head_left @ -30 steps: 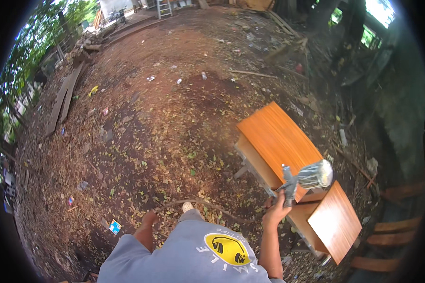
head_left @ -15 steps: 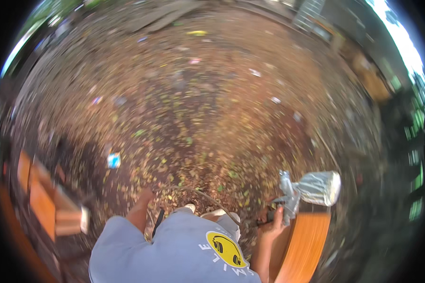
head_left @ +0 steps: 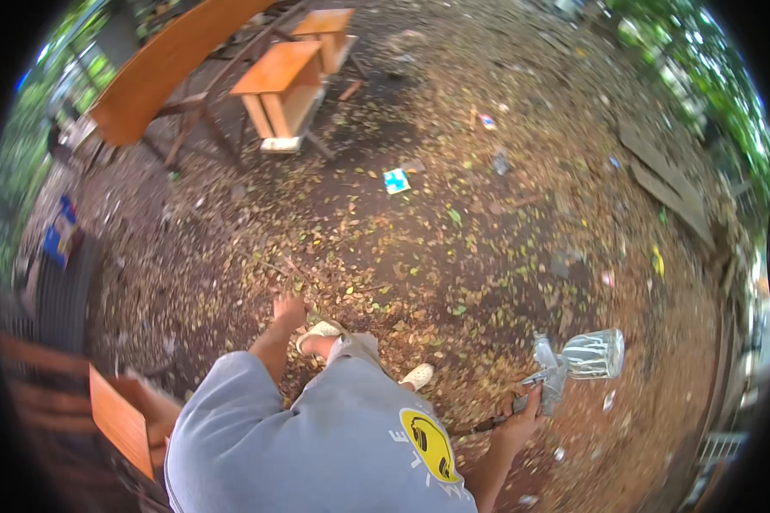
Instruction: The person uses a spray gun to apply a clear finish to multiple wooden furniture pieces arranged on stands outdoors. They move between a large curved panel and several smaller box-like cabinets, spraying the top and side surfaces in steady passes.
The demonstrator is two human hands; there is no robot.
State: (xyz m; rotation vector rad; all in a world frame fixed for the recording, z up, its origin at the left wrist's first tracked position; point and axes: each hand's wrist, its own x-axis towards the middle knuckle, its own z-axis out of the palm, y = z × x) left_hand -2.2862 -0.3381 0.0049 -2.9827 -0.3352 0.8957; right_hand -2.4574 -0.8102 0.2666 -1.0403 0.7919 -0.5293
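My right hand (head_left: 522, 421) is closed around the handle of a grey paint spray gun (head_left: 553, 383), out to the right of my body. The clear cup (head_left: 592, 354) on the gun is streaked with pale paint and points to the right. From the bottom of the handle, a thin dark hose (head_left: 475, 429) runs back toward my body. My left hand (head_left: 289, 309) hangs low in front on the left, its fingers curled. A thin hose passes beside it, over my left shoe (head_left: 318, 333), and appears to be in its grip; the blurred fingers hide the exact contact.
Orange-brown wooden cabinets (head_left: 281, 68) stand at the far left beside a long varnished board (head_left: 171, 73) on trestles. Another wooden piece (head_left: 120, 419) is at the near left, by dark corrugated sheeting (head_left: 62, 295). Leaves, litter and a blue-white packet (head_left: 395, 180) cover the dirt ground.
My view and body have turned left, bringing the cabinets and trestles to the front left. The spray gun, still in my right hand, has moved away from the orange wooden piece beside it.
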